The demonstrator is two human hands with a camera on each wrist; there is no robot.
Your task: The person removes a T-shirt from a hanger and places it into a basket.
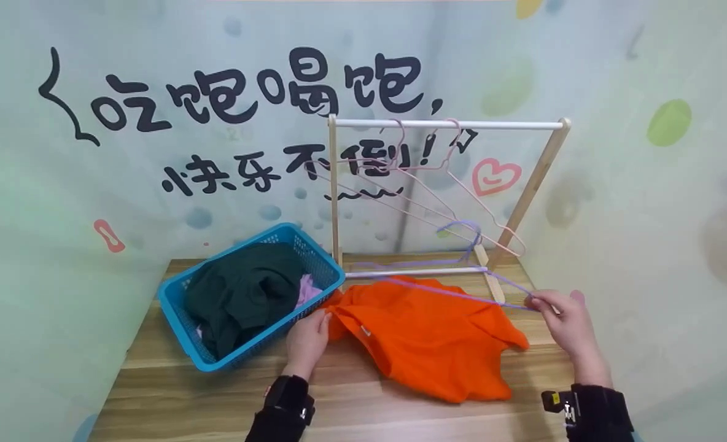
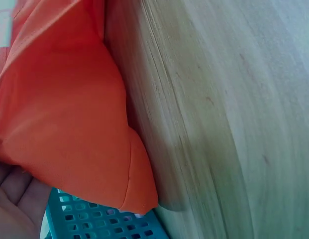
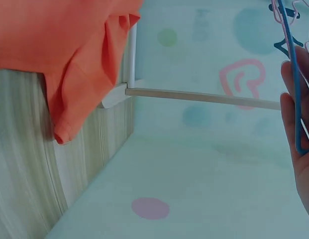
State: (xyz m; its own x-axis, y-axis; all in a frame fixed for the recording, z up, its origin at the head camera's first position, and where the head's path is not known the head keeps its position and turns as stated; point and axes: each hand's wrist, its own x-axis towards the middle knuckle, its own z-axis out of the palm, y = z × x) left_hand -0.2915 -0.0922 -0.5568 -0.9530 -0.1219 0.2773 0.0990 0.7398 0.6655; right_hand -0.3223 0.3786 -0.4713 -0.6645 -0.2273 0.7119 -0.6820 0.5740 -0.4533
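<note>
An orange shirt (image 1: 443, 337) with a small white tag lies spread and rumpled on the table. My left hand (image 1: 307, 341) pinches its left edge close beside the basket; in the left wrist view the cloth (image 2: 69, 114) drapes past the fingers (image 2: 17, 186). Over at the right, my right hand (image 1: 569, 325) grips one end of a purple clothes hanger (image 1: 478, 236), its hook pointing up. The hanger stretches leftward above the shirt. The right wrist view shows the hanger's end (image 3: 297, 109), bluish there, lying across the fingers.
A blue plastic basket (image 1: 250, 359) holds a dark green garment (image 1: 241, 294) and some pink cloth (image 1: 307, 291). Behind the shirt stands a rack (image 1: 486, 125) of wood with white bars, where pink hangers (image 1: 483, 205) hang. Printed walls enclose the wooden table (image 1: 351, 417).
</note>
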